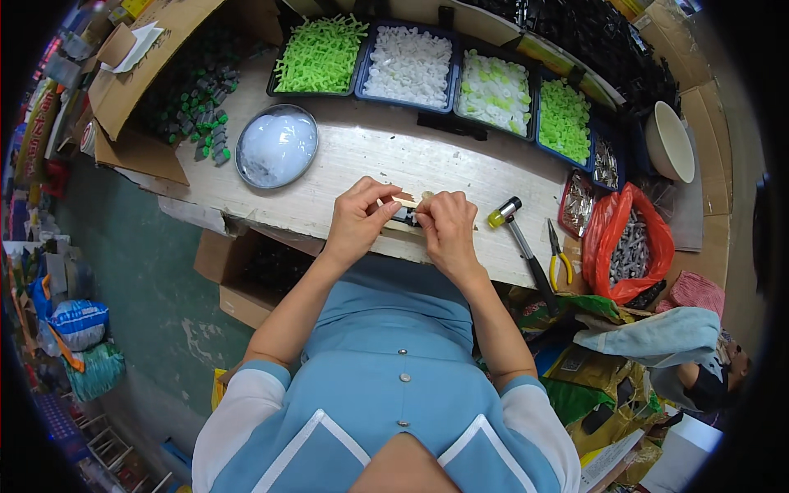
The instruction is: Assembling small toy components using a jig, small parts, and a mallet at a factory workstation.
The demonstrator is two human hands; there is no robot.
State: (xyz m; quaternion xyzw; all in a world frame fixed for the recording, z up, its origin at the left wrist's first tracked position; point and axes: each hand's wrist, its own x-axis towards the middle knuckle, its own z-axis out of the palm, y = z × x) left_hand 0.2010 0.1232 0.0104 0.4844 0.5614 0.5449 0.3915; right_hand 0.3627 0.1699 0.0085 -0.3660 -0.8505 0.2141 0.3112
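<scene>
At the near edge of the table my two hands meet over a small dark part [403, 217]. My left hand [359, 215] is closed in a pinch on one end of a short pale-yellow strip [406, 202], which reaches across toward the other hand. My right hand [448, 226] has its fingers bent and pressed together beside the dark part; what sits between them is hidden. A mallet [518, 238] with a clear-yellow and black head lies to the right, and beyond it pliers [560, 259] with yellow handles.
A bowl of white, glossy paste [278, 146] stands at the left, near a heap of grey-green parts [201, 115]. Trays of green pieces [320, 53] and white pieces [408, 66] line the back. A red bag [600, 246] of grey parts and a cream bowl [670, 141] are at the right.
</scene>
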